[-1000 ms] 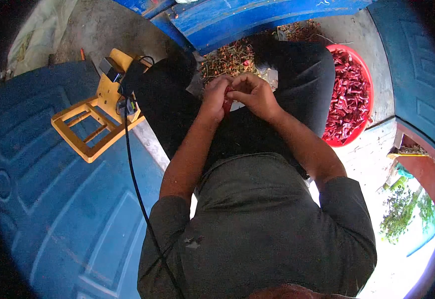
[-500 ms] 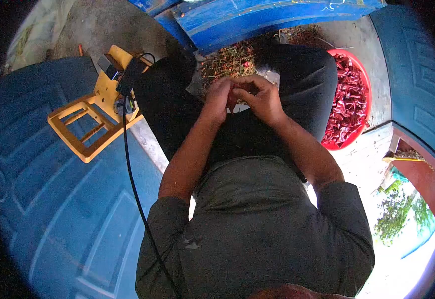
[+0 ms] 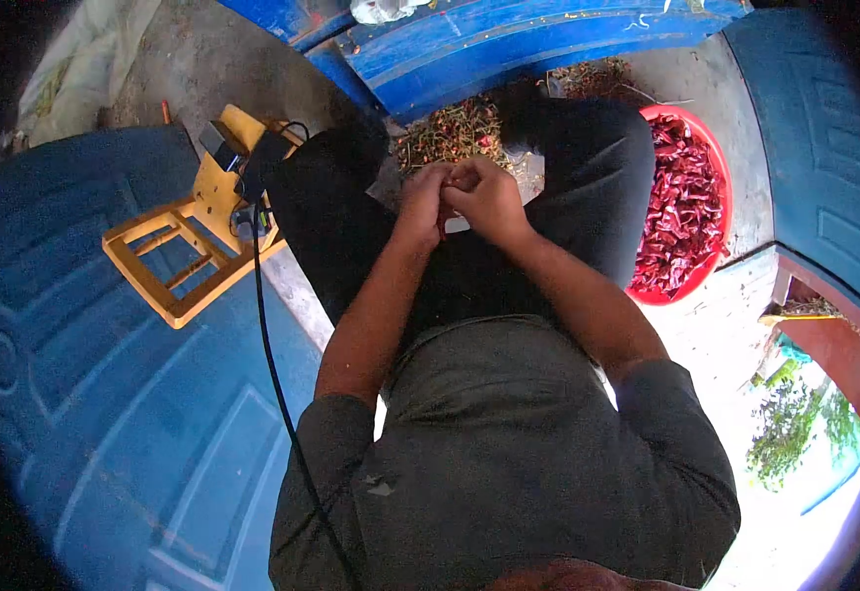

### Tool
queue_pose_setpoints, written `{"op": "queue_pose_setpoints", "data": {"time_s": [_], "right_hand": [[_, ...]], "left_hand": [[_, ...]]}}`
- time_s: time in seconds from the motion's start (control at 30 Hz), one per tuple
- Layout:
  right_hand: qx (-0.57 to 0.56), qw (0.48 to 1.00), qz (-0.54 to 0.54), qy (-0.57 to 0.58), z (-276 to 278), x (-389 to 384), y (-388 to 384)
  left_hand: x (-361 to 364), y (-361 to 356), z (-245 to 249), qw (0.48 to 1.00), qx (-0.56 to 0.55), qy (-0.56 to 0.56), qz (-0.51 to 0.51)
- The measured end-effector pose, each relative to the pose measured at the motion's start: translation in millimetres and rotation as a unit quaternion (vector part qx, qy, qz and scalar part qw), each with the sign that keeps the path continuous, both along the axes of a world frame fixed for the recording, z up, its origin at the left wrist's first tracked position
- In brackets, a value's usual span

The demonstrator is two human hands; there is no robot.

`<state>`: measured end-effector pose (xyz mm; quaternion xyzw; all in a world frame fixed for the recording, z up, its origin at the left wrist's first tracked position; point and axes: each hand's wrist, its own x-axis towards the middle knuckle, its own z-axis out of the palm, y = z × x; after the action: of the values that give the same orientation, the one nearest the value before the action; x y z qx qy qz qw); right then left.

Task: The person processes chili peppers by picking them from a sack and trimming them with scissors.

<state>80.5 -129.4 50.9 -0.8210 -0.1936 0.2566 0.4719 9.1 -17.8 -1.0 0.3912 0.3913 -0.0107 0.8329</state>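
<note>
My left hand (image 3: 420,205) and my right hand (image 3: 489,202) meet over my lap, fingers closed and fingertips together. A dark red dried chili (image 3: 443,219) shows partly beneath the left fingers; most of it is hidden by the hand. The right thumb and fingers pinch close to its upper end, though what lies between them is too small to make out. Beyond the hands, on the ground between my legs, lies a heap of stems and red scraps (image 3: 460,130). To my right stands a red basin (image 3: 724,197) full of dried red chilies (image 3: 681,212).
A yellow wooden folding chair (image 3: 179,313) with dark devices stands at left, a black cable (image 3: 267,345) running from it past my arm. A blue wooden board (image 3: 538,44) crosses the front. Blue panels (image 3: 154,424) lie left, and another blue panel (image 3: 814,128) stands right.
Both hands have shifted slightly left, and the right hand has turned, its fingers drawing closer to the left. My view has tilted a little, so the surroundings sit lower.
</note>
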Motion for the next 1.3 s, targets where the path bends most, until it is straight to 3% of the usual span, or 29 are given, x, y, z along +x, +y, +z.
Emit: {"op": "queue_pose_setpoints", "data": {"time_s": [0.17,0.27,0.4,0.47,0.57,0.63,0.67,0.7,0.77,0.83,0.93,1.0,1.07,1.17,1.3], "right_hand": [[-0.047,0.997,-0.044,0.034,-14.1,-1.4,3.6],[-0.001,0.992,-0.070,0.102,-42.9,-3.5,-1.7],[-0.010,0.992,-0.074,0.102,-50.3,-1.8,-5.5],[-0.023,0.969,-0.075,0.236,-52.6,1.1,-6.0],[-0.020,0.960,-0.082,0.269,-41.4,2.8,-8.1],[-0.028,0.987,-0.068,0.145,-90.7,-1.9,-8.4],[-0.004,0.973,-0.079,0.218,-75.2,1.4,-11.1],[0.072,0.978,-0.086,0.175,-80.3,-1.9,-10.6],[0.019,0.995,-0.076,0.058,-60.1,-4.8,-8.3],[-0.035,0.992,-0.096,0.078,-24.9,-4.4,-3.5],[-0.049,0.995,-0.086,0.022,-25.7,-5.3,0.7],[0.000,0.994,-0.104,0.017,-20.6,-8.2,2.0],[0.005,0.989,-0.146,0.034,-1.6,-8.7,4.6],[0.110,0.981,-0.156,-0.040,-53.8,-7.5,10.3],[0.122,0.986,-0.115,-0.011,-32.9,-2.7,5.5]], "left_hand": [[4.2,-3.4,13.1,0.998,0.002,0.032,0.056],[1.8,-3.9,0.4,0.997,-0.016,0.025,0.064],[-1.0,-2.8,16.8,0.999,0.026,0.019,0.025],[-0.8,-3.4,13.4,0.998,0.050,0.044,0.021],[-6.9,-8.0,11.0,0.999,0.037,0.024,0.025],[-9.2,-6.7,-18.7,0.999,0.026,0.020,0.038],[-4.5,-9.5,-11.4,0.997,0.032,0.041,0.063],[-3.1,-11.5,-3.5,0.993,0.036,0.062,0.089],[-10.0,-0.8,4.3,0.998,0.047,0.044,0.007],[-6.2,-5.6,-1.8,0.995,0.001,0.066,0.079],[-8.7,-0.5,17.2,0.999,0.024,0.030,0.018],[-7.7,-2.2,5.1,0.997,0.034,0.042,0.047],[-7.9,2.6,13.8,0.997,0.065,0.041,-0.027],[-6.4,-2.9,-4.2,0.999,0.015,0.047,-0.007],[-8.0,-6.6,17.4,0.998,0.023,0.052,0.017]]}}
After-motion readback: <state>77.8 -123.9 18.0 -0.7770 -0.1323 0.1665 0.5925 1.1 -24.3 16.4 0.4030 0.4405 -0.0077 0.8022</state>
